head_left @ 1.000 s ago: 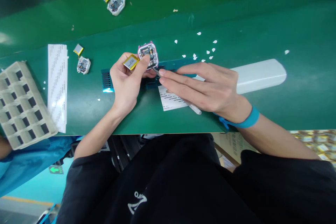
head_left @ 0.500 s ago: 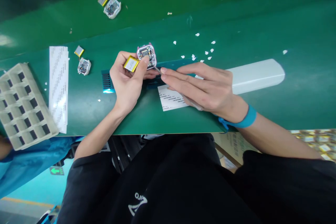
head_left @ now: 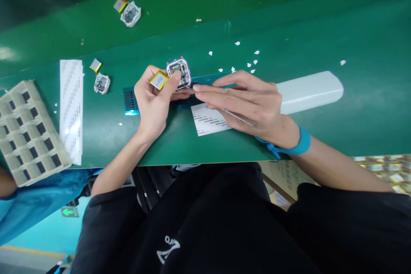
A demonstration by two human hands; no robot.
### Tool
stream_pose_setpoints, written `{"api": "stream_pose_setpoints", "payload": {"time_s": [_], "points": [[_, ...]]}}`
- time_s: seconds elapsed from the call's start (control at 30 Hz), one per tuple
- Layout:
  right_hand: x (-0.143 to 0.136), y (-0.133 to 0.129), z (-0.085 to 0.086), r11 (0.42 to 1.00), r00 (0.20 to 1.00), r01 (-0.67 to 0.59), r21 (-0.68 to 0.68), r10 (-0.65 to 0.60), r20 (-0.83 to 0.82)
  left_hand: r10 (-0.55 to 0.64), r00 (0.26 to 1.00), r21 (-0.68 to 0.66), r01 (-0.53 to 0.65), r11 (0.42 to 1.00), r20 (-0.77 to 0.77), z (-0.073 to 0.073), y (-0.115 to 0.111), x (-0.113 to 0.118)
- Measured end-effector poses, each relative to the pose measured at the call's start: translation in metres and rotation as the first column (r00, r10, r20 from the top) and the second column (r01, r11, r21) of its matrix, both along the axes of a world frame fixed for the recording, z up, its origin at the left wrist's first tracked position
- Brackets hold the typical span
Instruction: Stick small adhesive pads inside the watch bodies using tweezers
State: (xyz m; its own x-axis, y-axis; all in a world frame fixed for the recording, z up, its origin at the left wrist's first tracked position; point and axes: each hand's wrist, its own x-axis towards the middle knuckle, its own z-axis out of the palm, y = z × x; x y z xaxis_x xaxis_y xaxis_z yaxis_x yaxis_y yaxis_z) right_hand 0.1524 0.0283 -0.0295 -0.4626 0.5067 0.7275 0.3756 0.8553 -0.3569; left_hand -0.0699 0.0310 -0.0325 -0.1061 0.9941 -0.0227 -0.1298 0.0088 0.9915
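Note:
My left hand is closed around a smartwatch case with a pink-edged white frame and its circuit board showing. The thumb presses on the board. A yellow-edged battery sticks out beside the case, lying against the fingers. My right hand pinches tweezers, a thin metal tool whose tip reaches the lower right edge of the case. Whether the tip grips anything is too small to tell. Under the right hand lies a white printed sheet.
Several open watch cases with batteries lie on the green bench. Small white stickers are scattered beyond my right hand. A long white strip lies right, printed sheets and a moulded tray left. A co-worker's arm shows at far left.
The right hand has rolled slightly, so more of the tweezers' shaft shows. The watch case has tilted a little in my left hand. The whole view has shifted slightly.

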Motion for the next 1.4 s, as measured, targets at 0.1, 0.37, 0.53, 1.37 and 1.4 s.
{"api": "stream_pose_setpoints", "payload": {"time_s": [0.1,0.37,0.53,1.37,1.4], "points": [[0.003,0.001,0.001,0.995,0.998,-0.047,-0.09,0.049,0.028,-0.001,1.0,-0.022,0.001,1.0,0.011,0.003,-0.001,0.0],[0.006,0.003,0.01,0.999,0.999,0.047,0.017,-0.047,-0.021,-0.01,0.999,-0.054,0.011,0.998,0.031,0.008,0.006,-0.001],[0.002,0.007,0.012,0.985,0.994,0.093,0.144,-0.083,-0.076,-0.033,0.999,-0.073,0.036,0.997,0.038,0.007,0.007,0.0],[-0.002,0.011,0.003,0.974,0.994,0.107,0.199,-0.098,-0.056,0.193,0.484,0.191,-0.053,0.98,-0.854,0.007,0.169,-0.132],[-0.002,0.011,0.004,0.975,0.994,0.105,0.196,-0.095,-0.058,0.195,0.478,0.195,-0.051,0.98,-0.857,0.012,0.166,-0.131]]}}
